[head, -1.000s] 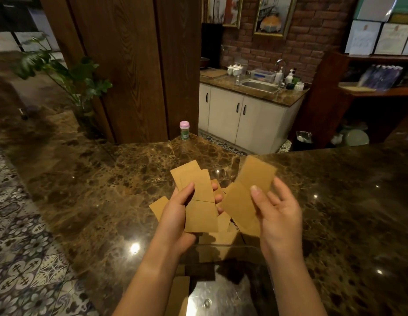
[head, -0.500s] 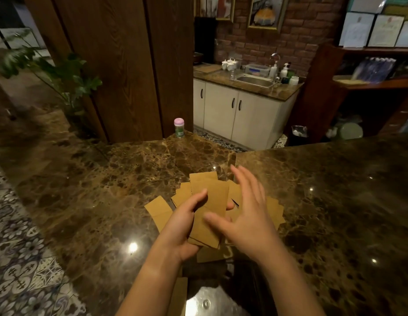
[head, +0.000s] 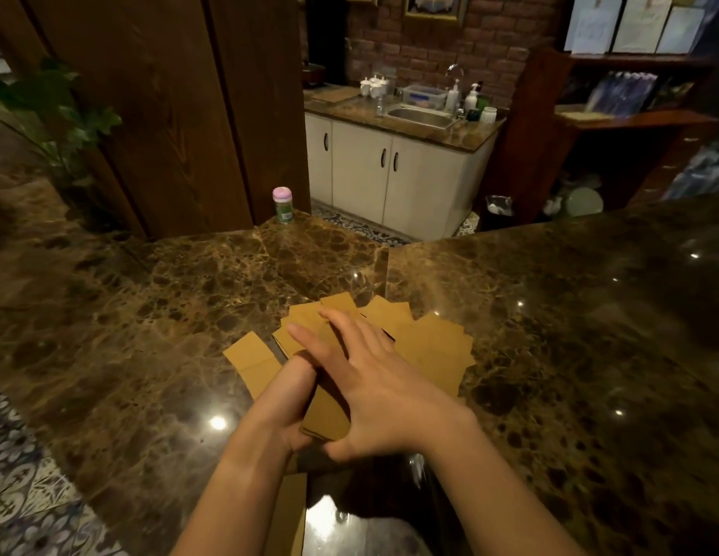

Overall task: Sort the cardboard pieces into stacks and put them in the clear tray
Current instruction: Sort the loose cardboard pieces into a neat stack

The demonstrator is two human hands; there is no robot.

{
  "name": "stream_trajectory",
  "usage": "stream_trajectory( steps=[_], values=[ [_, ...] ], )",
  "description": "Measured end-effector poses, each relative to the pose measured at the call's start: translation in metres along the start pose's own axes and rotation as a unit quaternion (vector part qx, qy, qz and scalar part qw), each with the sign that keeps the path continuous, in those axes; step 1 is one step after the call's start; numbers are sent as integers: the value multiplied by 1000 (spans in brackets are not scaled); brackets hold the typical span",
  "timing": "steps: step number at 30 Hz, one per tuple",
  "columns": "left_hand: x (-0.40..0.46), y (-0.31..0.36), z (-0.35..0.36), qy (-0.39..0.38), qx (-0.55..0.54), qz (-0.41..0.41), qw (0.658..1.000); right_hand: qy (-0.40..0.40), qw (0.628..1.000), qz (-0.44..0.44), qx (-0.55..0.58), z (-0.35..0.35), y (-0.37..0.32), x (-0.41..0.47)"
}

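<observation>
My left hand [head: 283, 399] grips a stack of tan cardboard pieces [head: 327, 415] just above the marble counter. My right hand [head: 373, 379] lies flat on top of that stack, fingers straight and pointing far-left, thumb at the stack's near edge. More loose cardboard pieces [head: 434, 347] are fanned out on the counter beyond and to the right of my hands, and two lie to the left [head: 253, 359]. The clear tray [head: 420, 471] sits near me, below my wrists, mostly hidden by my arms. A cardboard stack [head: 289, 511] stands along its left side.
A small pink-lidded jar [head: 283, 204] stands at the counter's far edge by a wooden pillar [head: 181, 114]. A leafy plant [head: 48, 110] is at far left. The dark marble counter [head: 570, 335] stretches wide to the right and left.
My right hand brought its cardboard pieces onto the stack in my left hand and now lies flat over it. Both hands have dropped lower toward the counter.
</observation>
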State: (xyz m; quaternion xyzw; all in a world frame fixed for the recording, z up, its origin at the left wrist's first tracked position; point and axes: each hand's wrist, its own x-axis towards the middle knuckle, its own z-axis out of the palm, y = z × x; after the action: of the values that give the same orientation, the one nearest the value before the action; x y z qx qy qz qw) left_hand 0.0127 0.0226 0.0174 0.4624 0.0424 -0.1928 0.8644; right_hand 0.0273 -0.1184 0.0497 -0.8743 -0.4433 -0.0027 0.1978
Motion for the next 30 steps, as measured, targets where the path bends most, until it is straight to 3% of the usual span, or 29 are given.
stream_trajectory(
  steps=[2, 4, 6, 8, 9, 12, 14, 17, 22, 27, 30],
  values=[
    [6, -1, -1, 43, 0, -9, 999, 1, 1000, -6, -17, 3, 7, 3],
    [8, 5, -1, 38, -67, -1, 997, 21, 998, 41, 44, -1, 19, 4],
    [11, 15, -6, 63, -126, 18, 990, 83, 966, 159, 186, -11, 40, 5],
    [11, 22, -14, 85, -141, 44, 985, 112, 929, 279, 217, -16, 75, 3],
    [11, 24, -17, 94, -143, 54, 984, 73, 923, 337, 172, -15, 93, 0],
    [12, 23, -17, 115, -136, 51, 983, -150, 878, 452, 50, 3, 126, -12],
    [14, 20, -11, 122, -150, 38, 980, -202, 855, 478, 1, 23, 129, -17],
    [18, 16, -5, 132, -168, 26, 977, -134, 859, 494, 16, 38, 129, -16],
    [21, 14, -1, 159, -155, 20, 975, -59, 846, 498, 179, 23, 134, -15],
    [20, 15, 2, 169, -154, 17, 973, 149, 823, 464, 292, -6, 132, -17],
    [19, 15, 6, 174, -145, 19, 974, 273, 774, 429, 377, -28, 119, -13]
  ],
)
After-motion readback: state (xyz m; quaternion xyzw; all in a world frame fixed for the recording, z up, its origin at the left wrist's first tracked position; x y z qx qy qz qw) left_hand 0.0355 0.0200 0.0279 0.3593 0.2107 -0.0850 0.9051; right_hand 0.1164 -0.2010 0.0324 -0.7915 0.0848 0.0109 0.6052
